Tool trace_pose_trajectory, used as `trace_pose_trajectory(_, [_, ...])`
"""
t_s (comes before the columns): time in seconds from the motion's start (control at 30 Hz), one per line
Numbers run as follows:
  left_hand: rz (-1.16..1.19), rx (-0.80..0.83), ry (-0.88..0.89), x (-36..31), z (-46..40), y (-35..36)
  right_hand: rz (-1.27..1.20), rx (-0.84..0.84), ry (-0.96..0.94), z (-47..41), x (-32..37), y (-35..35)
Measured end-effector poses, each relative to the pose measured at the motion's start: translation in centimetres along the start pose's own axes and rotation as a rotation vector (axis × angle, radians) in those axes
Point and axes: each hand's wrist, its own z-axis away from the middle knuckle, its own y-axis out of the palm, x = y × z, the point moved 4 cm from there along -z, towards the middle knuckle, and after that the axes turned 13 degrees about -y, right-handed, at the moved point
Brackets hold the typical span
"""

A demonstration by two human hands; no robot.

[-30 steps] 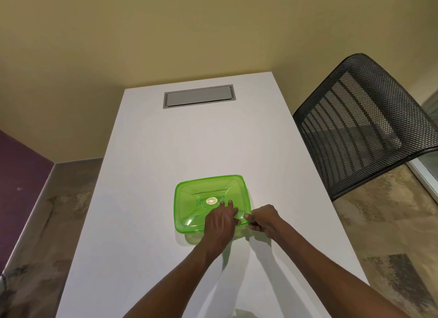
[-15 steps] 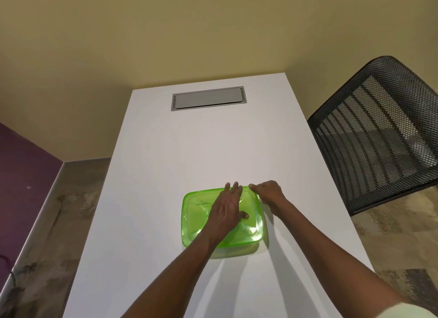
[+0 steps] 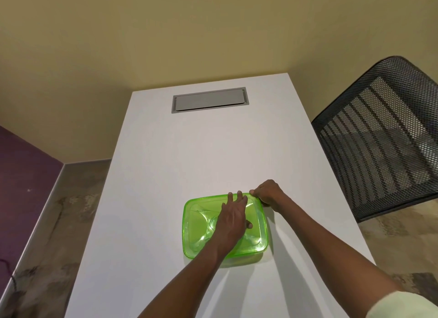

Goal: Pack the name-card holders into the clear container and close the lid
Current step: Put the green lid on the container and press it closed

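1. A white table (image 3: 166,175) runs from the bottom of the frame up to the middle; its top is smooth and matte, and little stands on it.
2. Set flush into the table's far end, in the upper middle of the frame, is a grey rectangular hatch (image 3: 209,103) with a thin metal frame.
3. At the right edge of the frame stands a black mesh chair back (image 3: 379,137) — curved, perforated, well apart from the hands.
4. The wall behind is plain yellow-beige; a purple panel and mottled stone-look floor show at the left of the frame.
5. The container sits on the table in the lower middle of the frame, covered by a translucent green lid (image 3: 201,220) — a glossy rounded rectangle with moulded ridges running toward its centre.
6. The container's contents cannot be made out through the green plastic.
7. The left hand (image 3: 233,219) lies flat on the lid, fingers (image 3: 239,195) stretched out and released toward the far edge, gripping nothing; it hides the lid's centre.
8. The right hand (image 3: 269,191) is at the lid's upper right corner, its fingers pinched closed on the rim there.
9. A pale sleeve cuff (image 3: 400,306) shows at the lower right corner of the frame.
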Motion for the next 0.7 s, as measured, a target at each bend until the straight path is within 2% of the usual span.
trace_pose_trajectory(0.23, [0.044, 0.022, 0.004, 0.2, 0.2, 0.3, 0.217, -0.004, 0.031, -0.5, 1.0, 1.1])
trace_pose_trajectory(0.4, [0.083, 0.035, 0.004, 0.2, 0.3, 0.0, 0.246, -0.068, -0.014, 0.2, 0.9, 0.8])
trace_pose_trajectory(0.53, [0.117, -0.007, 0.006, 1.1, 1.0, -0.1, 0.198, -0.128, -0.150, 1.8, 0.7, 0.8])
trace_pose_trajectory(0.63, [0.039, -0.159, 0.043, 3.0, 2.1, -0.5, 0.300, -0.251, -0.339, 4.6, 0.6, 1.5])
trace_pose_trajectory(0.7, [0.038, -0.257, 0.033, 4.6, 2.9, -0.8, 0.417, -0.268, -0.483, 6.4, 0.2, 3.1])
